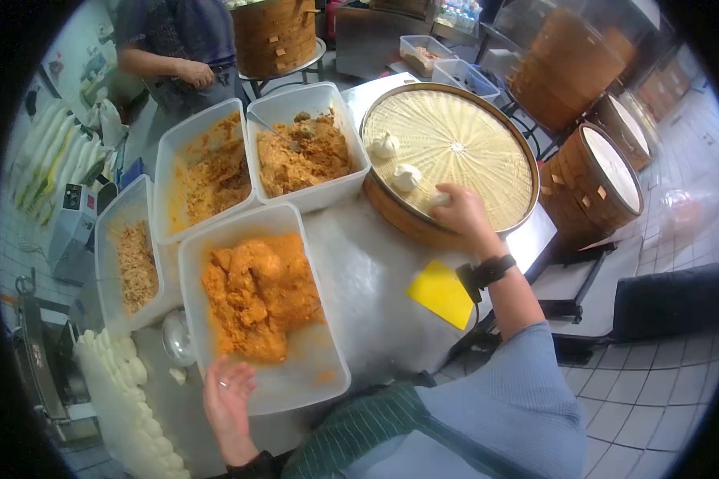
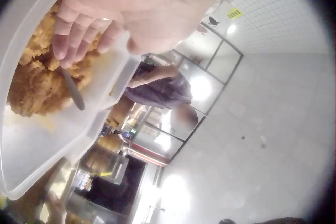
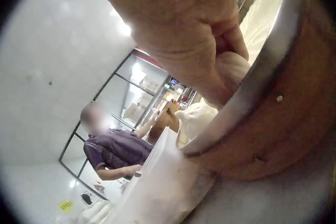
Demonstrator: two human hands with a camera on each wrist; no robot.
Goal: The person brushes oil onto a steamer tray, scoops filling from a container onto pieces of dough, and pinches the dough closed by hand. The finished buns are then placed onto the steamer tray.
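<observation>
My right hand point(image 1: 465, 214) reaches over the near rim of a round bamboo steamer point(image 1: 487, 144) and pinches a white bun point(image 3: 232, 69) low inside it. Two more pleated buns, one nearer point(image 1: 407, 177) and one farther point(image 1: 386, 145), sit on the woven base along the left side. At the near left corner of a plastic tub point(image 1: 319, 375) is my left hand point(image 1: 230, 399), palm turned up, fingers loosely bent and nothing in them. Orange filling point(image 1: 260, 295) lies in that tub. The left wrist view shows a metal handle point(image 2: 73, 90) sticking out of filling beyond the fingers.
Behind stand three more tubs of filling, including one with a spoon point(image 1: 268, 128). Dough pieces point(image 1: 116, 375) line the left, near a metal bowl point(image 1: 177, 339). A yellow sheet point(image 1: 441, 294) lies below the steamer. Stacked steamers point(image 1: 587, 191) stand right; another person point(image 1: 180, 56) stands across.
</observation>
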